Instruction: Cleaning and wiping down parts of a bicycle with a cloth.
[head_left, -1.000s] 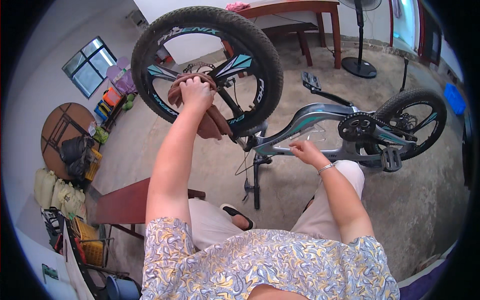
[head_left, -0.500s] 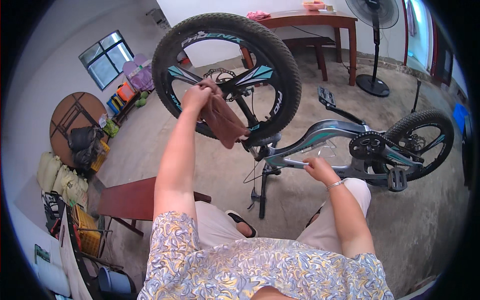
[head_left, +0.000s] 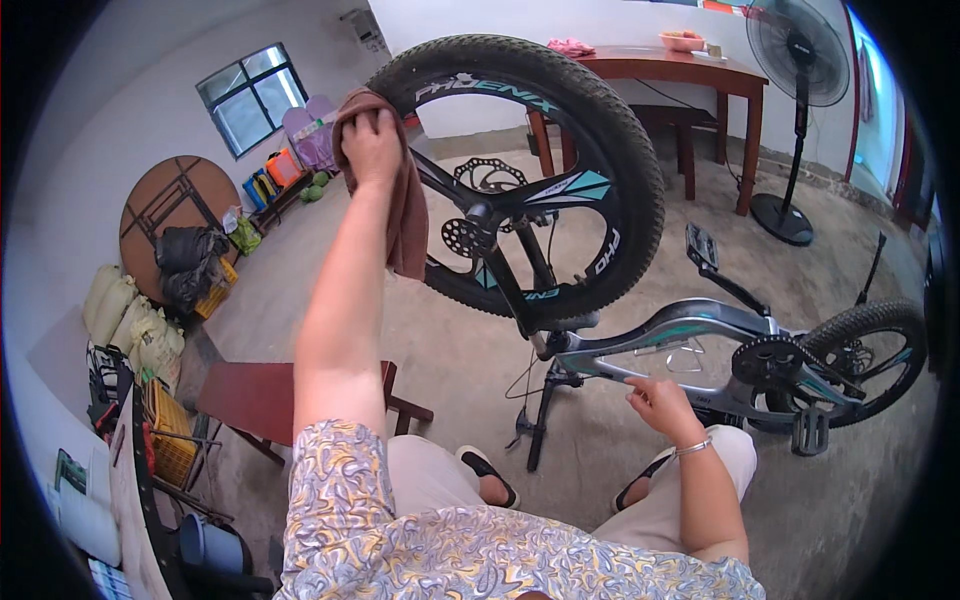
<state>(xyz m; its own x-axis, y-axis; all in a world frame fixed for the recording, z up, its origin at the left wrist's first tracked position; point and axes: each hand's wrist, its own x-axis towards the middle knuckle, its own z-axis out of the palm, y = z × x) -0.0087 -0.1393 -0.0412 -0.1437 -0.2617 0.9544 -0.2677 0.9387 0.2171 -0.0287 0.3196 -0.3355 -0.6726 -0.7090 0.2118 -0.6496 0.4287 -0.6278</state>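
My left hand (head_left: 372, 148) is closed on a brown cloth (head_left: 406, 225), pressing it to the left edge of a bicycle's front wheel (head_left: 638, 190). The cloth's lower end hangs down beside the tyre. The bicycle is upside down, so this wheel stands raised, with its brake disc (head_left: 490, 178) in view. At the lower tube of the silver and teal bicycle frame (head_left: 640, 342) is my right hand (head_left: 664, 408), its fingers loosely apart and fingertips close to the tube. Whether they touch it is unclear. The rear wheel (head_left: 905, 325), chainring (head_left: 768, 362) and pedal (head_left: 810, 433) lie to the right.
A red-brown bench (head_left: 250, 400) stands by my left leg. Farther left are sacks (head_left: 145, 335), yellow crates (head_left: 170, 450) and a folded round table (head_left: 165, 205). At the back stand a wooden table (head_left: 660, 68) and a fan (head_left: 790, 205).
My left hand has moved the cloth from the wheel's spoke area to the tyre's left edge. The front wheel has turned aside. My right hand has loosened from the frame tube. The view has shifted.
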